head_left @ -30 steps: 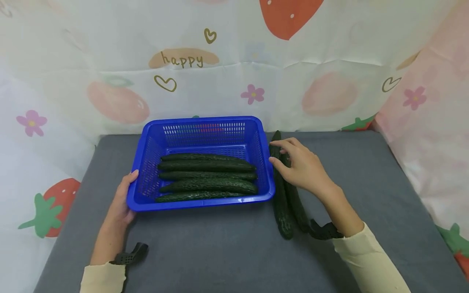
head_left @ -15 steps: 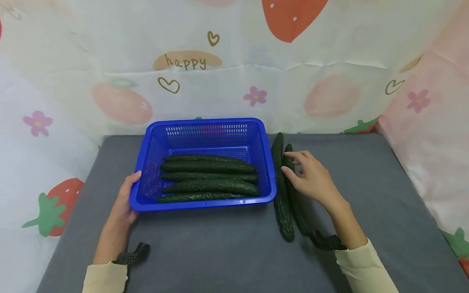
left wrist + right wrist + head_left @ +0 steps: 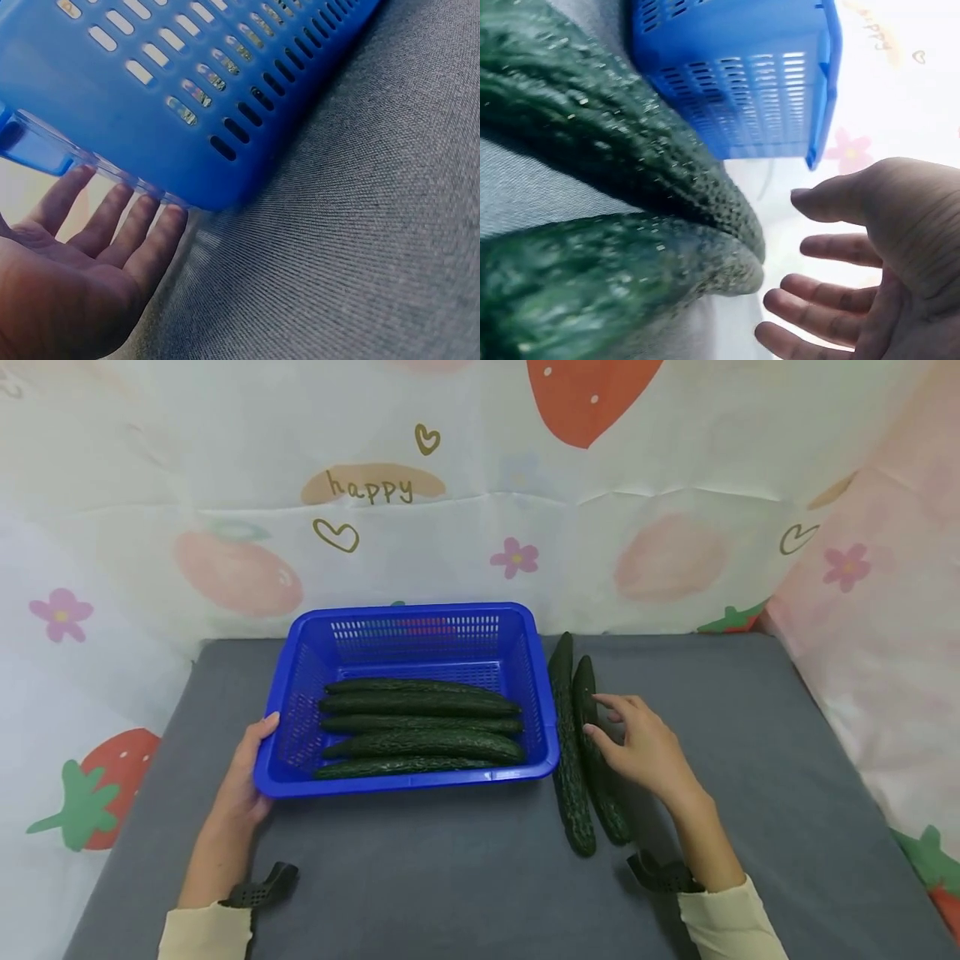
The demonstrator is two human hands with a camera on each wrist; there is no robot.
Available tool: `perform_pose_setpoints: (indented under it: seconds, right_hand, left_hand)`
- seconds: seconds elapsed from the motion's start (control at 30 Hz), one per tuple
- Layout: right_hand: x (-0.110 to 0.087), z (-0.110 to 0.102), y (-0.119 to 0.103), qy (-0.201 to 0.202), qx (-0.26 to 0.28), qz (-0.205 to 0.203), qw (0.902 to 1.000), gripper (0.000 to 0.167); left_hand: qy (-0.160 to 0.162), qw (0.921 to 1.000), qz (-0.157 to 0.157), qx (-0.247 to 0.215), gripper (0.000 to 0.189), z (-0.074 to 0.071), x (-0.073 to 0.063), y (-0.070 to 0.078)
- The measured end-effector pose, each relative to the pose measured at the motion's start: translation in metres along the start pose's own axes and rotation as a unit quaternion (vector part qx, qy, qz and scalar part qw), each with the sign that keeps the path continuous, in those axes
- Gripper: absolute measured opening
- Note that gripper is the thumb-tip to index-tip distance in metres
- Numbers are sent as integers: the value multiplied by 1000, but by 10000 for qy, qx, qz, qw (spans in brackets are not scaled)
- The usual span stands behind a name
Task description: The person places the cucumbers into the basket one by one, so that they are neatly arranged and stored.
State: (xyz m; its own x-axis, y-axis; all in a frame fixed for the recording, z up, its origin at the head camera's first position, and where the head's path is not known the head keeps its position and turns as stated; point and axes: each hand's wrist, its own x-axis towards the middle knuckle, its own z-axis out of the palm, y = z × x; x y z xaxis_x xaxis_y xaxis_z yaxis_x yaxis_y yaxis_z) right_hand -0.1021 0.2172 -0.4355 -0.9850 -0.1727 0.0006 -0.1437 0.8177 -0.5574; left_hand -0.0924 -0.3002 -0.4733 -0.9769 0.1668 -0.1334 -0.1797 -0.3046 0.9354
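A blue plastic basket [image 3: 405, 782] with slotted walls holds several dark green cucumbers [image 3: 427, 744] lying side by side. My left hand [image 3: 243, 777] holds the basket's left side, thumb at the rim; in the left wrist view its fingers [image 3: 154, 240] reach the outer wall. Right of the basket lie two more cucumbers: a longer one [image 3: 572, 777] beside the basket and a shorter one [image 3: 600, 768] to its right. Over the shorter cucumber's right side hovers my right hand [image 3: 648, 752], fingers loosely spread, holding nothing. The right wrist view shows a gap between its fingertips and both cucumbers.
A grey cloth [image 3: 420, 877] covers the table. Behind it and at both sides hang white and pink printed curtains [image 3: 465, 527]. Black bands with mounts [image 3: 262, 887] sit on both wrists.
My right hand has moved right and toward me, from above the longer cucumber to the shorter one, uncovering their far ends. The left hand and the basket hold their place.
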Motion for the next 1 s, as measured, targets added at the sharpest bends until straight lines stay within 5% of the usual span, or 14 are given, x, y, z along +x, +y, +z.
perform_pose_setpoints:
  seconds: [0.53,1.0]
  right_hand:
    - [-6,14,12,-445,54,195,9988,74]
    - [-8,14,5,-517,20,267,9983,63]
  left_hand:
    - [-2,9990,-202,404,52,2,-3,3]
    - [2,9999,-91,116,37,3,-2,3]
